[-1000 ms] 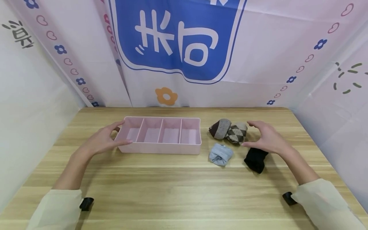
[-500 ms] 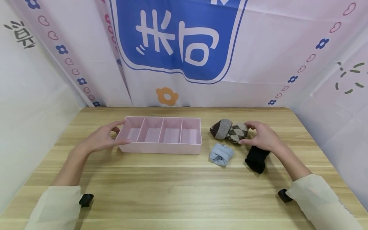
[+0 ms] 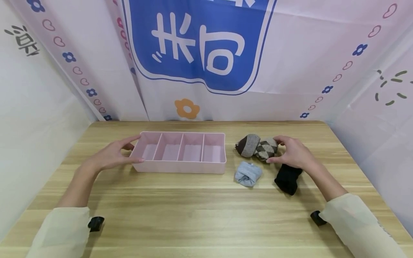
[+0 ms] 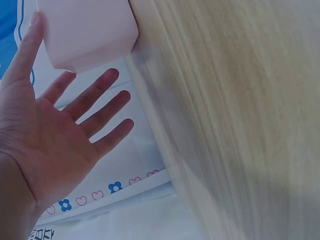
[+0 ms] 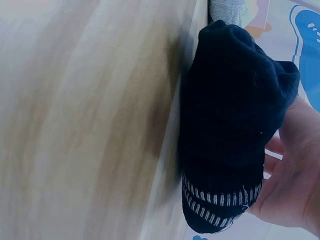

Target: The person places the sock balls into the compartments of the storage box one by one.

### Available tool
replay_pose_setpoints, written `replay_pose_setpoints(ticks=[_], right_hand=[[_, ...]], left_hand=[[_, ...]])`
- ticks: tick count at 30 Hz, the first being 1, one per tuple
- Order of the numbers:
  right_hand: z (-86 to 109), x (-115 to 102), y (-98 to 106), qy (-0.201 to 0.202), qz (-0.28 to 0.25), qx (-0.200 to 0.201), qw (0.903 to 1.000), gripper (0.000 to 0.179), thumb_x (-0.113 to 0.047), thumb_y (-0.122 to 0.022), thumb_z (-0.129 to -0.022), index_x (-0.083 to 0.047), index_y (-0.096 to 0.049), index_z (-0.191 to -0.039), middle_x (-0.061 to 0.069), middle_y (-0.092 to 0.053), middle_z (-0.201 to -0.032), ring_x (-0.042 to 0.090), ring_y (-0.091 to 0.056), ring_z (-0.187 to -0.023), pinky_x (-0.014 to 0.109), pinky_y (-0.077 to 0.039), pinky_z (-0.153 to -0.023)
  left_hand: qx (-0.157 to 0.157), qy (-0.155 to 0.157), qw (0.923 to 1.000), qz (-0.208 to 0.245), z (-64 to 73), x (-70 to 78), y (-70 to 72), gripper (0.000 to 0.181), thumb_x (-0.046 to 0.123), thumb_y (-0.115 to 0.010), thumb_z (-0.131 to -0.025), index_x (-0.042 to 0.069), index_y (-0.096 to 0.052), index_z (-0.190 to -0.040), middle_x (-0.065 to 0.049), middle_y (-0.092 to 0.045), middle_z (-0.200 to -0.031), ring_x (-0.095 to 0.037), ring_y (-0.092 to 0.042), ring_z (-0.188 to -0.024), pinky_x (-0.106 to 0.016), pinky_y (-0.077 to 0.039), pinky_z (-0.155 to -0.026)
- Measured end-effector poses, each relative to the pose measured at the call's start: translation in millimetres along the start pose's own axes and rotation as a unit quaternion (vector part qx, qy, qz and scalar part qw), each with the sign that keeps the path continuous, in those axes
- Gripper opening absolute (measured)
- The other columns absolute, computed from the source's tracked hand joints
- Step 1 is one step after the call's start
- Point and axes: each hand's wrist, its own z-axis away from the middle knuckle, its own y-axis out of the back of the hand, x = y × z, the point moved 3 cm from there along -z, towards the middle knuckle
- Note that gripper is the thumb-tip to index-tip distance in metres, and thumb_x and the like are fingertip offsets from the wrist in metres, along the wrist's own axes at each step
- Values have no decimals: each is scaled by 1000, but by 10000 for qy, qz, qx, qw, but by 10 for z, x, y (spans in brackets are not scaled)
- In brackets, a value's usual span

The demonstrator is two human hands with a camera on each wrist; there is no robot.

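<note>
My left hand (image 3: pixel 112 154) is at the left end of a pink four-sided box (image 3: pixel 180 167) with dividers, thumb at its front wall and index finger at the back corner. In the left wrist view its other fingers spread straight below the box. My right hand (image 3: pixel 295 154) pinches a rolled argyle sock (image 3: pixel 266 149) between thumb and fingers. A brown-and-grey rolled sock (image 3: pixel 249 145) lies against it on the left. Nearer me sit a light grey rolled sock (image 3: pixel 248 174) and a black one (image 3: pixel 287 179); the black sock, with white stitching, covers part of my right hand in the right wrist view.
The wooden table (image 3: pixel 193 215) carries everything. Behind it hangs a printed white cloth (image 3: pixel 290 71) with a blue emblem, and more cloth closes both sides. The box's dividers split it into several compartments. Black straps show at both sleeves.
My right hand has moved slightly left, and its thumb and fingers have closed onto the argyle sock. The left hand has barely shifted at the box.
</note>
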Motion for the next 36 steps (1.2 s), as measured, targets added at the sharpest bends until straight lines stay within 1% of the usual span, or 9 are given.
replay_pose_setpoints(ticks=[3, 7, 11, 14, 19, 26, 29, 36], right_hand=[[-13, 0, -10, 8, -11, 70, 10000, 85, -40, -91, -79, 7, -55, -140, 31, -64, -129, 48, -58, -121, 64, -46, -99], [-28, 9, -15, 65, -66, 138, 9999, 78, -31, -90, -80, 9, -56, -138, 29, -66, -123, 46, -61, -116, 62, -48, -97], [-26, 13, 0, 126, -196, 194, 9995, 75, -23, -88, -80, 10, -55, -138, 29, -64, -123, 46, -63, -110, 59, -51, -92], [-16, 17, 16, 149, -324, 248, 9991, 73, -20, -87, -81, 10, -55, -138, 29, -64, -122, 45, -64, -107, 58, -52, -89], [10, -11, 60, 203, -503, 373, 9978, 71, -20, -88, -80, 9, -56, -137, 28, -65, -120, 44, -65, -105, 58, -53, -88], [31, -119, 167, 506, -840, 647, 9931, 69, -15, -89, -76, 10, -59, -133, 26, -67, -117, 42, -65, -104, 56, -53, -90], [29, -180, 215, 576, -981, 643, 9914, 70, -14, -89, -77, 12, -58, -133, 28, -67, -118, 42, -66, -106, 56, -53, -92], [10, -284, 246, 589, -1063, 602, 9908, 69, -12, -88, -77, 10, -57, -135, 28, -66, -119, 44, -66, -106, 58, -53, -92]], left_hand=[[2, -9, 10000, 59, 1, -2, -5, 95, 38, -79, -90, 2, -29, -162, -25, -64, -125, -34, -61, -110, -43, -49, -85], [-6, 12, 9999, 163, -1, -10, -8, 95, 37, -80, -90, 2, -29, -162, -22, -65, -118, -30, -61, -101, -39, -49, -78], [-87, 14, 9995, 310, -3, -25, -13, 95, 35, -79, -90, 2, -27, -163, -18, -65, -108, -26, -59, -91, -35, -49, -70], [-154, 6, 9991, 388, 1, -27, -15, 95, 33, -79, -91, 2, -26, -163, -15, -65, -102, -25, -57, -87, -33, -48, -67], [-164, 4, 9993, 335, 2, -9, 4, 96, 33, -80, -90, 2, -27, -163, -13, -64, -99, -25, -55, -85, -32, -47, -65], [-135, 25, 9996, 260, 0, -6, 19, 95, 33, -81, -89, 2, -29, -162, -11, -61, -96, -23, -52, -83, -30, -44, -64], [-96, -2, 9995, 287, 0, -5, 11, 95, 31, -82, -89, 1, -29, -162, -11, -60, -95, -23, -50, -82, -30, -43, -62], [-5, -76, 9994, 327, -8, -45, -4, 93, 25, -82, -88, 1, -31, -161, -9, -58, -93, -22, -49, -81, -29, -42, -62]])
